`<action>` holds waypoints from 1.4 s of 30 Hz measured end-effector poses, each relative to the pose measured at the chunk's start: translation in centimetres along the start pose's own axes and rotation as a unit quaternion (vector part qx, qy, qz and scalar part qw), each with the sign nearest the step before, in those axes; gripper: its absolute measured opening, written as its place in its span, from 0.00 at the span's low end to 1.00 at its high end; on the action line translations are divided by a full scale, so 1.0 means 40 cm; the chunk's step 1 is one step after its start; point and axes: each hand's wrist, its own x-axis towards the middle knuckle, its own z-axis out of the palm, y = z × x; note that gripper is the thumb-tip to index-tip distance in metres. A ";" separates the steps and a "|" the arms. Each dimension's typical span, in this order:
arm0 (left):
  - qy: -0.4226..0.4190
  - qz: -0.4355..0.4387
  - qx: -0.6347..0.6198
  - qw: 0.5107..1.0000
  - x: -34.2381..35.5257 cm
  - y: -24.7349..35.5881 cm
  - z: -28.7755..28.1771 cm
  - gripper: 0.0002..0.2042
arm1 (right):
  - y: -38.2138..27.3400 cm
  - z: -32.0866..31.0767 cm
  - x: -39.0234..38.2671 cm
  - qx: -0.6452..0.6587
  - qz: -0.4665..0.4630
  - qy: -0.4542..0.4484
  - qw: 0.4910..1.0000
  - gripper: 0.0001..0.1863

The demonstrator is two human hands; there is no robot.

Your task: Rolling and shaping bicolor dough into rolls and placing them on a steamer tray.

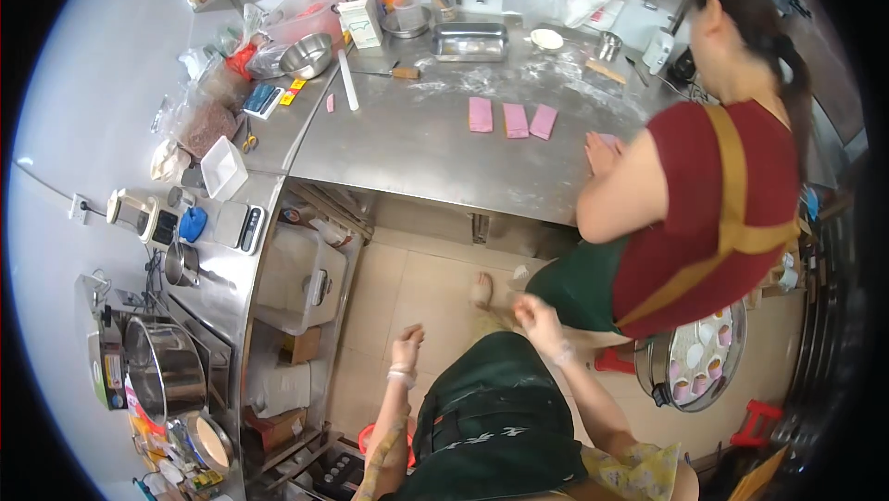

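Presently, an entry for the two hands and what lies about them.

Left hand [406,342]: raised over the tiled floor [407,288], fingers curled loosely inward, grip nearly shut; whether anything small sits in it cannot be told. A pale band sits at the wrist.

Right hand [537,313]: lifted beside the green apron [491,418], fingers half bent, grip loose; nothing is seen in it, though the palm is turned away.

Nearest things: apron below both hands; a co-worker's foot [481,290] on the floor between them; the co-worker in a red top [704,214] well to the right, hands at the worktop [417,149].

On the worktop, well apart from both hands: three pink dough pieces [511,118] side by side, a metal tray [469,41], a steel bowl [306,56].

Lower right: a round steamer tray [696,362] with small filled cups.

Handling note, as a judgement: with both hands in the air above the apron, keeping them level and clear of the co-worker's foot looks soundest; any wiping goes best palm-flat on the cloth.
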 end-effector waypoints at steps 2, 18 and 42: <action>-0.028 0.032 0.022 0.999 0.055 0.086 0.070 0.15 | -0.015 0.051 0.197 0.015 0.046 0.024 0.999 0.11; -0.020 0.062 -0.114 0.991 0.444 0.516 0.160 0.12 | 0.065 -0.009 1.488 -0.158 0.091 -0.188 0.965 0.23; -0.169 0.413 0.238 0.863 0.800 0.782 0.108 0.18 | -0.072 0.212 1.270 0.009 0.135 -0.089 0.987 0.19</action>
